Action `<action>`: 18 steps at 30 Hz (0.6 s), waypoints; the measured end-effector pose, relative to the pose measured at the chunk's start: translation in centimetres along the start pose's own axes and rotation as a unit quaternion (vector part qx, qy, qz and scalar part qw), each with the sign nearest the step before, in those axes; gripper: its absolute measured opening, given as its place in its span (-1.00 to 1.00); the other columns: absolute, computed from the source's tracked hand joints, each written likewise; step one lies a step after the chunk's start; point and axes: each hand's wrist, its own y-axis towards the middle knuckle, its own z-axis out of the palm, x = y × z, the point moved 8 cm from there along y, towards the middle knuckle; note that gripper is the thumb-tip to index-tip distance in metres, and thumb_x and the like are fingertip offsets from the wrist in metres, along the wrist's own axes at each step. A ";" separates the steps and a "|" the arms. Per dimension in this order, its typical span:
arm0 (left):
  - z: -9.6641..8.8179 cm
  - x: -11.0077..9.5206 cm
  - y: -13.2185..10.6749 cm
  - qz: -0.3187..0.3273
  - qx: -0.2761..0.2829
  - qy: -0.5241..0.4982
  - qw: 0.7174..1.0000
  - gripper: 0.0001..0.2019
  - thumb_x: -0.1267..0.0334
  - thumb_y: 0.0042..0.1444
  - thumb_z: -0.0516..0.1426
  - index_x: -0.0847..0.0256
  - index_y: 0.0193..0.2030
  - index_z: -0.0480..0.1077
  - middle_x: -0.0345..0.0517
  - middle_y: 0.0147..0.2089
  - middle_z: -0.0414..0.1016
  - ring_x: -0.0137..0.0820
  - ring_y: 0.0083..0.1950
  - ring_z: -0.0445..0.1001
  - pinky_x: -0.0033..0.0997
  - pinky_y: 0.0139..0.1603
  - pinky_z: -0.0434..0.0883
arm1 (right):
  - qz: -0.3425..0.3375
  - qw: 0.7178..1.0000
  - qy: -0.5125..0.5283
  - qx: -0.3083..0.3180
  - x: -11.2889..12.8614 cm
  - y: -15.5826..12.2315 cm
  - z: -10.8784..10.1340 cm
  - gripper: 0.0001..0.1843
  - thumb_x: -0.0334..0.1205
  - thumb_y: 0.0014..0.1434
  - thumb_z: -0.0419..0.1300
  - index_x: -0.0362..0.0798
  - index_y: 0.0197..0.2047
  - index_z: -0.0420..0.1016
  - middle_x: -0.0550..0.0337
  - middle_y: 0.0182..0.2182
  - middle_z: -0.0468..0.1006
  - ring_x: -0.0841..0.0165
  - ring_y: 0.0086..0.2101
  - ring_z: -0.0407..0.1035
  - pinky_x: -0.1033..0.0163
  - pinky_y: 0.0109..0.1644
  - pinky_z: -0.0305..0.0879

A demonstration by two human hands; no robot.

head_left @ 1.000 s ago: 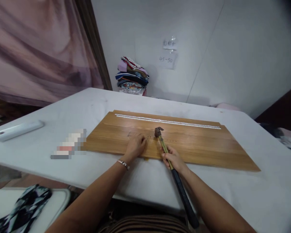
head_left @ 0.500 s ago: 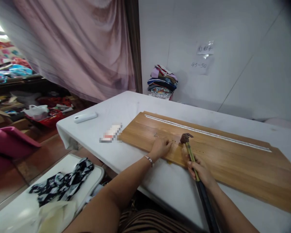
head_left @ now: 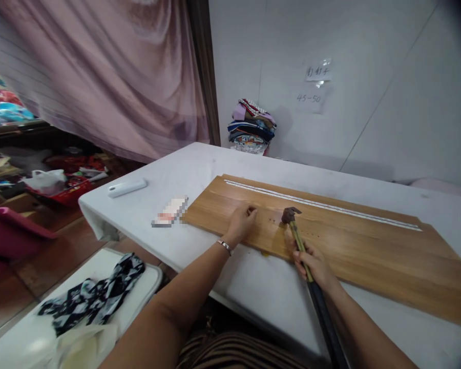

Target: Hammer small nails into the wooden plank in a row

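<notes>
We have the claw hammer [head_left: 318,300] above the wooden board [head_left: 348,252], its head close to a row of small dark dots [head_left: 312,235]; whether it touches the wood, we cannot tell. The fingers of our right hand [head_left: 318,265] are clamped on the handle, high up near the head. With so short a grip, a blow could skew, glance off and dent the board. On the board's left part is our left hand [head_left: 241,223], its fingers bunched; whether they pinch anything, we cannot tell. Striking beside them could catch a fingertip if the head slipped. The long handle slants back toward our striped clothing [head_left: 230,351], where it could snag. Farther up, a stray blow could scuff the pale strips [head_left: 318,204]. Underneath, the counter [head_left: 184,169] has a white covering; should that shift, the board could slide.
</notes>
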 end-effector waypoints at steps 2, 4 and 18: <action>-1.3 0.2 0.8 0.007 -0.013 0.061 0.998 -0.84 0.26 0.09 0.06 0.22 -0.28 0.44 -0.10 -0.26 0.48 -0.38 -0.22 0.39 -0.39 -0.17 0.31 | -0.003 1.000 -0.003 0.000 0.2 0.0 0.0 -0.67 -0.09 -0.03 0.13 -0.06 -0.22 0.21 0.48 -0.84 0.24 0.54 -0.83 -0.01 0.45 -0.76 -0.07; -2.3 0.7 1.5 -0.001 -0.017 0.122 0.992 -0.83 0.27 0.10 0.05 0.23 -0.25 0.45 -0.04 -0.18 0.48 -0.33 -0.13 0.40 -0.35 -0.07 0.31 | -0.003 1.000 -0.001 -0.002 0.3 0.0 0.0 -0.67 -0.09 -0.04 0.12 -0.06 -0.21 0.21 0.49 -0.84 0.24 0.54 -0.83 -0.01 0.45 -0.76 -0.06; -2.5 2.6 2.1 -0.012 0.026 0.229 0.973 -0.77 0.20 0.11 0.02 0.19 -0.31 0.48 -0.02 -0.20 0.50 -0.29 -0.13 0.40 -0.33 -0.08 0.30 | -0.028 0.998 0.046 -0.012 0.3 0.3 0.0 -0.71 -0.16 -0.06 0.13 -0.05 -0.25 0.21 0.51 -0.82 0.22 0.54 -0.83 -0.02 0.45 -0.78 -0.08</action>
